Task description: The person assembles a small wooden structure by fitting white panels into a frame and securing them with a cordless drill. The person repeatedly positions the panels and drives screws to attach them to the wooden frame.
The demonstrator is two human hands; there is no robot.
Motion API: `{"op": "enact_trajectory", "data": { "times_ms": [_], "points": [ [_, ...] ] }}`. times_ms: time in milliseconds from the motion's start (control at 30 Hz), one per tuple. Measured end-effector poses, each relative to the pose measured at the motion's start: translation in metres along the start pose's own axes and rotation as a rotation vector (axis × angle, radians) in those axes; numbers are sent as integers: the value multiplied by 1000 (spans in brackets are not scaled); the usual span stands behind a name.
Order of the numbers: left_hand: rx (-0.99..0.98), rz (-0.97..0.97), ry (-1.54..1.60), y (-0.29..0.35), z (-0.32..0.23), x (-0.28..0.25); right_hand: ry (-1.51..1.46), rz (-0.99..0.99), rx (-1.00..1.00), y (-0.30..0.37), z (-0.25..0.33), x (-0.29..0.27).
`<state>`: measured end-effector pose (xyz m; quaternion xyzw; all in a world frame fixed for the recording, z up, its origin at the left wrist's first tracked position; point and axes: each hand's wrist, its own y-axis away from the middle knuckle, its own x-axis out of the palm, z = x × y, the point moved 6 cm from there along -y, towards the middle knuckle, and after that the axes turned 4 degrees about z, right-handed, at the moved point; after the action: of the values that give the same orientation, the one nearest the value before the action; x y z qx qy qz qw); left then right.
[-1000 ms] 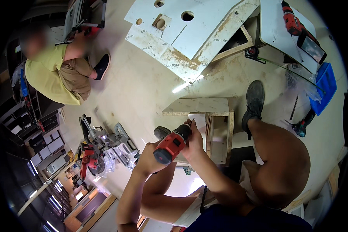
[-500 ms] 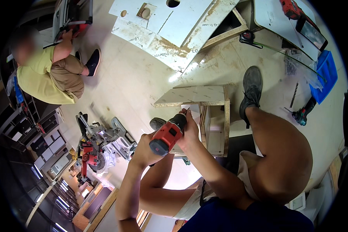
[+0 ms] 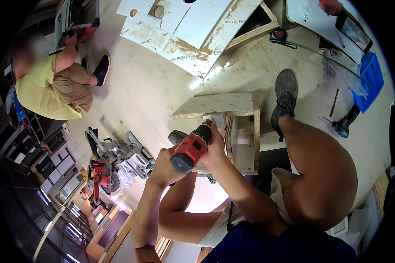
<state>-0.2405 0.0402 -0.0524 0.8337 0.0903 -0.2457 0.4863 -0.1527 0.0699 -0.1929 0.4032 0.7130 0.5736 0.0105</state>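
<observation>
My left hand is wrapped round the grip of a red and black cordless drill, which slants away from me to the upper right. Beside the drill's black chuck, my right hand has its fingers closed near the thin dark tip. What those fingers pinch is too small to make out. The tip points at a small white piece inside an open chipboard box between my legs. Inner upright boards show in the box; my hands and the drill hide part of its left side.
White-faced boards with sawdust lie ahead. A mitre saw stands left; a person in yellow crouches beyond it. To the right are a tape measure, a drill bit, a teal-black driver and a blue tray.
The view has shifted slightly, so the surroundings sit a little differently. Both hands keep their hold, and the drill stays at the white piece in the box.
</observation>
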Motion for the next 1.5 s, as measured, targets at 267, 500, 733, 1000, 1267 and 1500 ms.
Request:
{"op": "enact_trajectory", "data": {
  "times_ms": [267, 500, 733, 1000, 1267, 1500],
  "points": [
    [-28, 10, 62, -2, 8, 5, -22, 0, 6, -4, 0, 0],
    [-3, -4, 63, -2, 8, 5, 7, -14, -1, -3, 1, 2],
    [-25, 7, 66, -4, -2, 3, -8, -47, 3, 0, 4, 5],
    [-49, -15, 96, 0, -6, 8, -8, 6, -2, -1, 0, 0],
    [-56, -31, 37, -4, -1, 12, 94, -119, -42, 50, -19, 4],
    [-90, -85, -44, 0, 7, 11, 605, 0, -133, 153, -15, -31]
  ]
}}
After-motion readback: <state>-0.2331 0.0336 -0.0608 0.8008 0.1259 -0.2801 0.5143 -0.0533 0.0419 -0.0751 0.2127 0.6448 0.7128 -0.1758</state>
